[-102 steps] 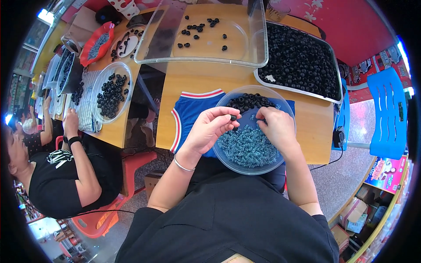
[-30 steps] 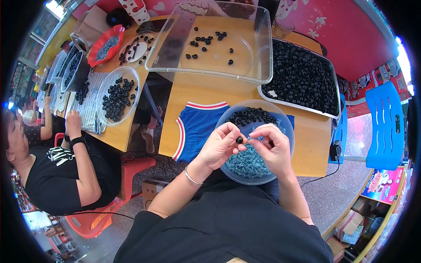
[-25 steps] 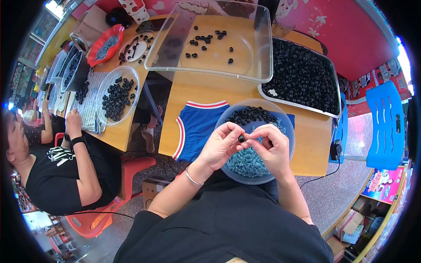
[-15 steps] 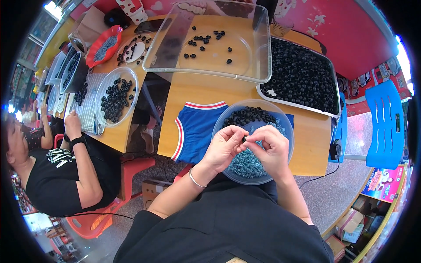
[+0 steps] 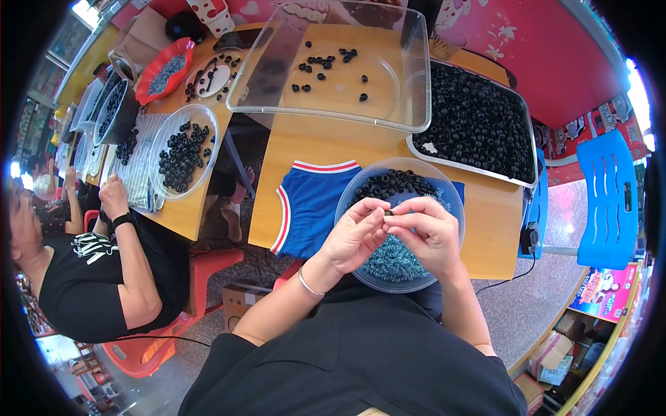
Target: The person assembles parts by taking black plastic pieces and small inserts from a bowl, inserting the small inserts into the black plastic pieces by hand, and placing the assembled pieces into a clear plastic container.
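Observation:
Over a round clear tub (image 5: 458, 239), my left hand (image 5: 357, 236) and my right hand (image 5: 427, 232) meet fingertip to fingertip. A small black round part (image 5: 388, 213) is pinched between them, mostly covered by the fingers. Inside the tub, black round parts (image 5: 392, 184) lie at the far side. Small pale-blue translucent pieces (image 5: 392, 262) are heaped at the near side, below my hands. Blue cloth shorts with red and white trim (image 5: 312, 197) are spread beside the tub, partly under it.
A white tray (image 5: 472, 173) full of black parts stands far right, beside a large clear box (image 5: 326, 121) holding several. At left, a co-worker (image 5: 90, 270) sits by another clear tub (image 5: 211, 156) and a red dish (image 5: 184, 55). A blue chair (image 5: 607, 201) stands right.
My fingers have shifted slightly around the small black part, and the right fingers have turned a little. The tub and the other containers stay in place.

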The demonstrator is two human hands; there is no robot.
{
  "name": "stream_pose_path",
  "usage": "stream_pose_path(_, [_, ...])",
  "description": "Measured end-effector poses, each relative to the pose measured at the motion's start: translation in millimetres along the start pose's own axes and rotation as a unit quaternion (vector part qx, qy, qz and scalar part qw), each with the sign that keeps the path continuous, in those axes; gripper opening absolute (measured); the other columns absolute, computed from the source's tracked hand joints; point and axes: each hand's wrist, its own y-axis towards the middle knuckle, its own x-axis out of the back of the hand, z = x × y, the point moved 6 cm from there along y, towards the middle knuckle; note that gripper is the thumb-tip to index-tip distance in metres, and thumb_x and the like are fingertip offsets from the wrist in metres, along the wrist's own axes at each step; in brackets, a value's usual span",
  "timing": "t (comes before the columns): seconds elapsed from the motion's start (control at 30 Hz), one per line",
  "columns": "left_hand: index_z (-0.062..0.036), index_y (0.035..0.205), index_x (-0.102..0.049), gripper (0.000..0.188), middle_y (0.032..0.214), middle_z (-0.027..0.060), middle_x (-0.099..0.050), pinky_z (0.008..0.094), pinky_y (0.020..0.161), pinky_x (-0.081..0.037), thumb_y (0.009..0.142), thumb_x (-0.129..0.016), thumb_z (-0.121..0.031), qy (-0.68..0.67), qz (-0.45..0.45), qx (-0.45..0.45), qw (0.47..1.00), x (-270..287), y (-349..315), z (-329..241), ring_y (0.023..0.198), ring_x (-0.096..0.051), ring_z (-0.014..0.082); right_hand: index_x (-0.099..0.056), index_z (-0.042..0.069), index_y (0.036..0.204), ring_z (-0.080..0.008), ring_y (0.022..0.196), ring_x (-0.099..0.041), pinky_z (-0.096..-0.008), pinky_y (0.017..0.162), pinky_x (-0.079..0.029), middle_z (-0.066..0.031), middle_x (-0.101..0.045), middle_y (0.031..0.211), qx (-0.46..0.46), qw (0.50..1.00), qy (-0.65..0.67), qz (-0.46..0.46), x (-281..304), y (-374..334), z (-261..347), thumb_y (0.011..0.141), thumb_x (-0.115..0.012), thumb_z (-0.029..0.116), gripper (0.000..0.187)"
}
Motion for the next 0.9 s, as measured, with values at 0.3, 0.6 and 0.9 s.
stream_pose_path(0.3, [-0.0060,0.105,-0.061,0.014,0.101,0.0086,-0.065,0.0193,0.075,-0.053,0.092,-0.060,-0.011,-0.013,0.004,0.022,1.000,-5.2,0.2,-0.5,0.083,-0.063,0.0091,-0.057,-0.001,0.105,-0.0159,0.092,-0.061,-0.0204,0.080,-0.049,-0.0100,-0.062,0.104,-0.352,0.776,0.497,-0.163,2.8,-28.8,-56.6,0.091,-0.051,0.000,0.015])
stream_pose_path(0.6, [-0.0044,0.107,-0.061,0.019,0.103,0.0121,-0.066,0.0209,0.076,-0.054,0.088,-0.063,-0.005,0.024,-0.005,0.010,1.000,-5.2,2.9,-1.2,0.084,-0.064,0.0108,-0.056,-0.002,0.107,-0.0201,0.095,-0.064,-0.0265,0.084,-0.053,-0.0164,-0.061,0.109,-0.377,0.748,0.531,-0.127,9.0,-49.1,-52.4,0.096,-0.050,0.008,0.016])
stream_pose_path(0.9, [-0.0022,0.116,-0.060,0.024,0.106,0.0131,-0.066,0.0210,0.073,-0.054,0.093,-0.057,-0.009,0.067,-0.001,0.017,0.998,-8.8,1.9,1.1,0.081,-0.064,0.0104,-0.059,0.001,0.111,-0.0069,0.076,-0.058,-0.0197,0.065,-0.047,-0.0069,-0.065,0.094,-0.301,0.870,0.387,-0.048,10.9,-39.6,-43.7,0.097,-0.051,0.013,0.020])
